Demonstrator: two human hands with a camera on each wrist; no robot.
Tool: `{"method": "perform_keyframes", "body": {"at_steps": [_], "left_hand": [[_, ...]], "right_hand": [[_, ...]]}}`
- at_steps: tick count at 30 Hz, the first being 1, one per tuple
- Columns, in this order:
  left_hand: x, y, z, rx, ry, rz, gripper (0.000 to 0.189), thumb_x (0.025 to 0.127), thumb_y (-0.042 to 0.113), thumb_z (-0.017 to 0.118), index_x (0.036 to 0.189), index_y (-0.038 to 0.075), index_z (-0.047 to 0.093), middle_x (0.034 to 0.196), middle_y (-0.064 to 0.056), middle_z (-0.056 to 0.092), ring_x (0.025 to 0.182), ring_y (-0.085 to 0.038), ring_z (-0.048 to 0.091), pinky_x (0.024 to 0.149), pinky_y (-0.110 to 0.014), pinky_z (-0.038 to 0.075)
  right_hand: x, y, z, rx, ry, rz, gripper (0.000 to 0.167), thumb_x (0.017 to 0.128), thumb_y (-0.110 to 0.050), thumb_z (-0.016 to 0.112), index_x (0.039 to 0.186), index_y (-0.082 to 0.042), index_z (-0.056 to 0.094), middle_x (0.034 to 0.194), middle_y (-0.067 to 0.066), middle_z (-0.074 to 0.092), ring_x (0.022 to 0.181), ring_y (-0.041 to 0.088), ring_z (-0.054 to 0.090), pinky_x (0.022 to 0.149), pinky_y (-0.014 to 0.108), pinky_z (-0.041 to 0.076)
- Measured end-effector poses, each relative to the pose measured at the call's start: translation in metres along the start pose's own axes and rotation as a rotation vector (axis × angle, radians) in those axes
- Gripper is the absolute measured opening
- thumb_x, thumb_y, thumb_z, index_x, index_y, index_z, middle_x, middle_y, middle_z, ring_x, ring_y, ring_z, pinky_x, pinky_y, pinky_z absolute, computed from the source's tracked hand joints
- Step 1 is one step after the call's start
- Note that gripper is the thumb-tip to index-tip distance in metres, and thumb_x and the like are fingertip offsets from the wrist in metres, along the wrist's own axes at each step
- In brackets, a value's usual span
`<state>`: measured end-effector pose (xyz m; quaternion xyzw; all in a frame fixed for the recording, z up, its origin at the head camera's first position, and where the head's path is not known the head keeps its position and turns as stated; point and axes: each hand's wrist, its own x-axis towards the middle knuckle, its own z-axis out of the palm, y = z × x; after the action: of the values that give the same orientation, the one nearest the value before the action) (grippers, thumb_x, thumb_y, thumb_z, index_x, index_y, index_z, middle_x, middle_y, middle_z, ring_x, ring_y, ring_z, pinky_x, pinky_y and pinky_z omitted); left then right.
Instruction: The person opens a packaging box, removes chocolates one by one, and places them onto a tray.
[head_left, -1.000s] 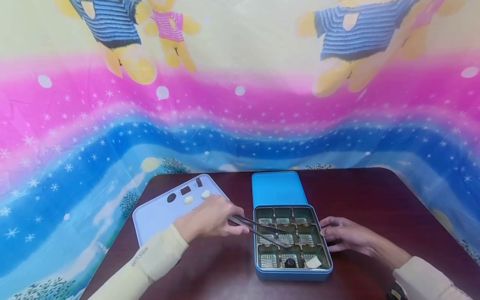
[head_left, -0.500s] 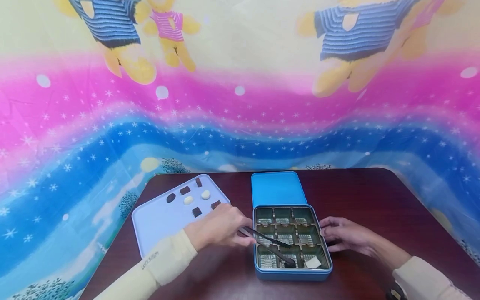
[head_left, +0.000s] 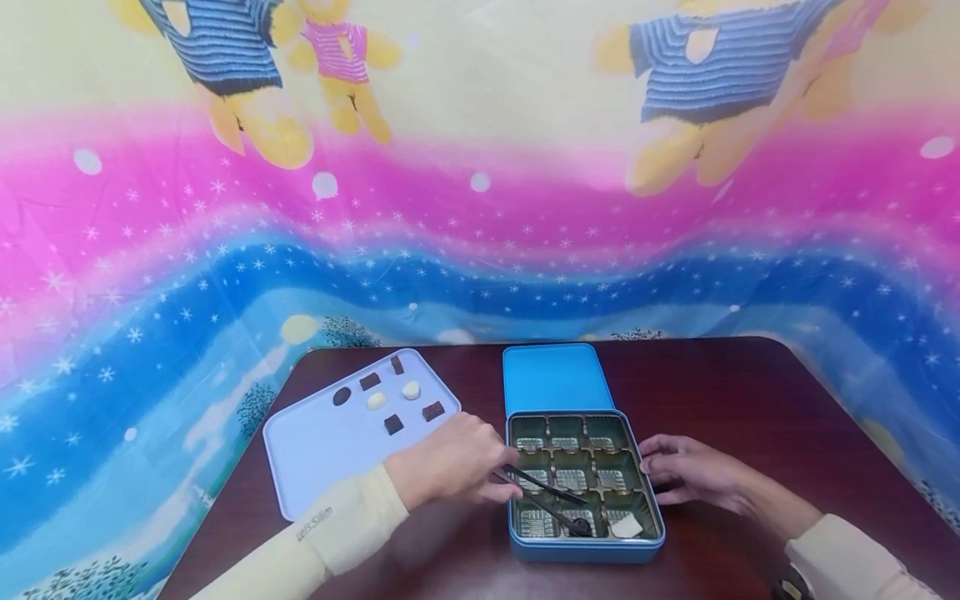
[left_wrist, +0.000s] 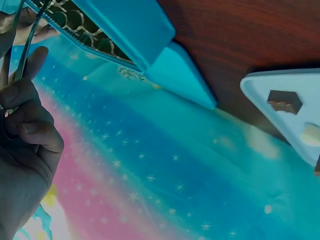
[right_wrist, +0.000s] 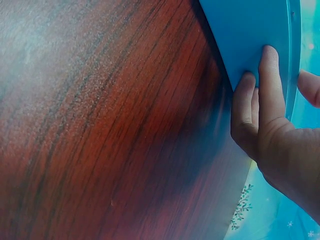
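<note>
My left hand point(head_left: 457, 458) holds metal tongs point(head_left: 551, 487) that reach over the blue tin point(head_left: 588, 550). The tongs' arms are spread. One tip is at the dark chocolate point(head_left: 580, 527) in the front middle compartment; whether it grips the piece I cannot tell. A white chocolate piece point(head_left: 626, 525) lies tilted in the front right compartment. In the left wrist view the tongs point(left_wrist: 27, 47) sit between thumb and fingers. On the tin's right side, my right hand point(head_left: 693, 471) lays fairly straight fingers point(right_wrist: 270, 75) against the wall, with the thumb near the rim.
A pale tray point(head_left: 322, 450) stands to the left, bearing several dark and white chocolates, among them a dark block point(head_left: 432, 411). The blue lid point(head_left: 557, 375) lies directly behind the tin. Beyond the dark wooden table point(head_left: 735, 400) hangs a printed cloth point(head_left: 480, 275).
My left hand has shifted right and nearer, lowering the tongs from above the dark chocolate down to it. More pieces on the tray have come into view. The right hand stays put.
</note>
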<state>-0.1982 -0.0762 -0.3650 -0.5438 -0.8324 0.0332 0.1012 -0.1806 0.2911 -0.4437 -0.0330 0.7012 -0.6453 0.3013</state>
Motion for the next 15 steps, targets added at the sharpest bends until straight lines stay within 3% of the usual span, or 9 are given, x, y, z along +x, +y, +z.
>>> {"method": "perform_keyframes", "body": {"at_steps": [7,15], "left_hand": [[0.011,0.008,-0.009,0.110,-0.031,0.036,0.034,0.091,0.058,0.062,0.080,0.027,0.071,0.061,0.011,0.066,0.050,-0.005,0.056,0.044,-0.026,0.036],[0.023,0.019,-0.014,0.182,-0.099,0.022,0.037,0.089,0.059,0.064,0.070,0.028,0.065,0.059,0.011,0.062,0.049,-0.007,0.052,0.043,-0.025,0.034]], "right_hand": [[0.000,0.000,-0.001,0.001,0.001,0.000,0.043,0.098,-0.008,0.052,0.132,0.012,0.034,0.112,0.014,0.065,0.104,0.025,0.065,0.087,0.048,0.055],[0.000,0.000,-0.001,-0.004,0.003,0.003,0.044,0.098,-0.009,0.052,0.132,0.012,0.034,0.111,0.014,0.066,0.104,0.025,0.065,0.087,0.047,0.056]]}}
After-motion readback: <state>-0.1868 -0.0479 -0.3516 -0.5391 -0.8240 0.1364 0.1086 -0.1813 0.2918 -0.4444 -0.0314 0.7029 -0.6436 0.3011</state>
